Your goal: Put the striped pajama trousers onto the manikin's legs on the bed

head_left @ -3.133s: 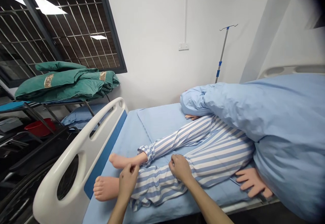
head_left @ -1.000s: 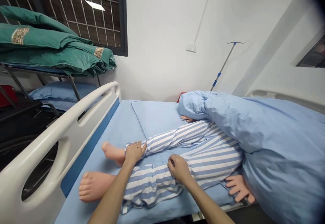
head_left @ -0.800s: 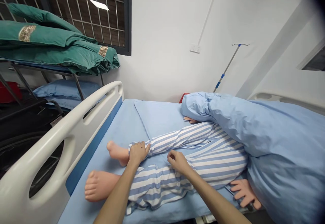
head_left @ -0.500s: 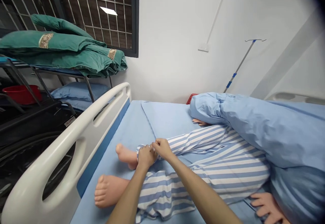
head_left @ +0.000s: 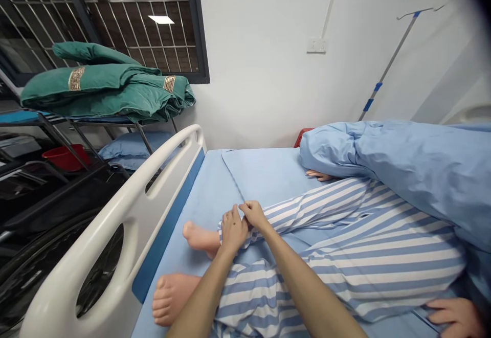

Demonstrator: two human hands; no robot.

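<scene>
A mannequin's striped trouser leg [head_left: 318, 200] lies on the bed, with a bare foot [head_left: 197, 237] showing past its hem. My left hand [head_left: 235, 229] rests over this far lower leg near the ankle, its fingers stretched out. Beside it, touching or almost touching, my right hand [head_left: 253, 214] is closed in a pinch; whatever it holds is too small to make out. A thin dark line [head_left: 233, 178], a cord or a seam, crosses the sheet towards my right hand. The nearer foot [head_left: 172, 297] lies under my left forearm's side.
A white footboard [head_left: 111, 200] borders the bed [head_left: 264, 169] on the left. A blue quilt [head_left: 402, 159] covers the mannequin's upper body. An IV pole [head_left: 391, 64] stands behind. Green bedding [head_left: 111, 87], a red basin [head_left: 67, 157] and a wheelchair wheel [head_left: 49, 251] are at left.
The view has shifted, so the bed scene sits slightly further right. My left hand's fingers have straightened on the leg. My right hand remains pinched beside it.
</scene>
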